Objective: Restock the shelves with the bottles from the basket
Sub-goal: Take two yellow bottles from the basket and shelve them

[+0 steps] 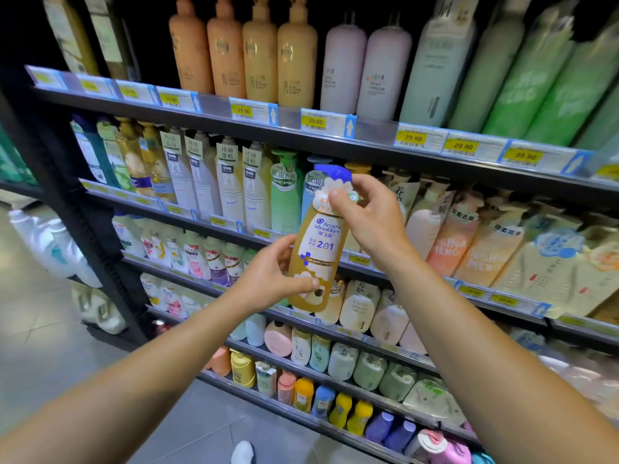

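Bottle (318,242): amber shampoo bottle with blue cap, held up in front of the shelves, tilted slightly with the cap toward the upper right; label shows "head & shoulders" and "2合1".
Left hand (271,276): wrapped round the lower part of the bottle from the left, thumb (303,283) laid across the front near the base.
Right hand (368,216): gripping the upper part from the right, fingertips (338,195) curled over the neck just below the cap.
Bottle relative to hands: between the two, base in the left, shoulder in the right, middle label uncovered.
Bottle relative to shelves: raised in front of the second shelf (385,152), cap just beneath its edge, not resting on any shelf.
Behind the bottle: green bottle (284,192) and a blue-capped one just to the left, peach and cream bottles (452,236) to the right.
Top shelf: orange pump bottles (241,48), lilac bottles (365,68), green bottles (536,78).
Price tags (315,122): yellow, several reading 29.00 and 29.90.
Lower shelves: rows of smaller bottles (301,390) in mixed colours.
Floor (50,329): grey tiles, left of the shelving.
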